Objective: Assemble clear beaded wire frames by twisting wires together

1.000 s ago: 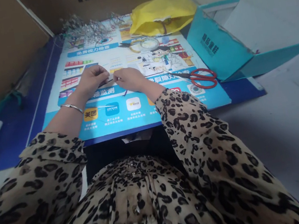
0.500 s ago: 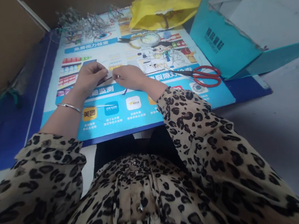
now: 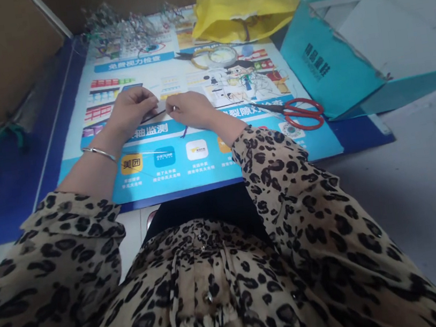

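Note:
A thin dark cord [image 3: 154, 116] runs between my two hands, low over the printed poster. My left hand [image 3: 132, 110] pinches it at one side, with thumb and forefinger together. From the other side my right hand [image 3: 191, 110] grips it, its fingers curled and the tips partly hidden. A short purple end [image 3: 185, 132] pokes out below the right hand. Red-handled scissors [image 3: 303, 113] lie to the right of that hand, beside a loose tangle of fine strands [image 3: 259, 83].
The poster [image 3: 212, 178] covers a blue table. At the back are a heap of clear, shiny strands [image 3: 118, 31], yellow-handled pliers [image 3: 197, 61], a roll of clear tape [image 3: 222, 55] and a yellow bag [image 3: 244, 5]. A torn turquoise box [image 3: 321, 62] stands right; teal-handled pliers [image 3: 7, 139] lie left.
The camera view has shifted slightly. Both hands keep nearly the same pose, and a little more of the dark cord shows between them.

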Tool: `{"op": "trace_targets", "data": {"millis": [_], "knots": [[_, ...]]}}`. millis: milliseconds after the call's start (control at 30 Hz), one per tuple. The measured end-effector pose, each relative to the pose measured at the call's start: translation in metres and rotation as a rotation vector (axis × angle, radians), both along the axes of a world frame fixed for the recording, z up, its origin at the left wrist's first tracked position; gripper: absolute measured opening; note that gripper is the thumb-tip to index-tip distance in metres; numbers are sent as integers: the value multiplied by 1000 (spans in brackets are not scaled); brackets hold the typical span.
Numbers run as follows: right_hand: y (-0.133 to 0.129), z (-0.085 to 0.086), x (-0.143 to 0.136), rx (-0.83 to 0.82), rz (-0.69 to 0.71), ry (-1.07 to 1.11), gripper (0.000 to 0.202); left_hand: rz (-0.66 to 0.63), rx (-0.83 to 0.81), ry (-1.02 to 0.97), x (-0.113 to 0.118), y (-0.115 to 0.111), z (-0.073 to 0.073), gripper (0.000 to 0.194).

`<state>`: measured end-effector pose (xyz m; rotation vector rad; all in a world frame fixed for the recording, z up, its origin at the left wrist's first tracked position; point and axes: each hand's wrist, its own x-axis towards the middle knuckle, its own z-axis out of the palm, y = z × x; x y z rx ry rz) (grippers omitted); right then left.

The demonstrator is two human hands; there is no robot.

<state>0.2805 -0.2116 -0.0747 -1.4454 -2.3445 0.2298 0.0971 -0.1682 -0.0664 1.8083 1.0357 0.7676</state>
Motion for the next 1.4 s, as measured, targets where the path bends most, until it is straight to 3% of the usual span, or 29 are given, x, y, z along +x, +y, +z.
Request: {"op": "trace_targets", "data": {"millis": [267, 500, 633, 700, 767, 900, 1000, 1100, 1200, 1400], "knots": [[-3, 4, -1, -11, -12, 1, 25, 39, 52, -22, -1, -2, -1, 11], [-7, 4, -1, -10, -31, 3, 25, 33, 43, 40, -3, -1, -2, 23], [-13, 16, -5, -68, -72, -12, 24, 55, 171, 64, -1, 0, -2, 15], [-6, 27, -7, -130, -113, -29, 20, 50, 277, 122, 2, 6, 0, 12], [10, 39, -10, -93, -137, -64, 19, 59, 340, 123, 3, 16, 2, 10], [55, 52, -19, 32, -248, -115, 29, 216, 394, 84, 0, 46, 2, 16], [78, 38, -28, 46, -299, -152, 37, 293, 342, 58, -6, 62, -4, 17], [83, 15, -33, 23, -293, -204, 41, 267, 286, 57, -10, 67, -10, 17], [86, -1, -33, 100, -302, -274, 42, 253, 268, 84, -13, 69, -11, 15], [98, -4, -34, 185, -390, -345, 48, 352, 357, 211, -26, 68, -7, 29]]}}
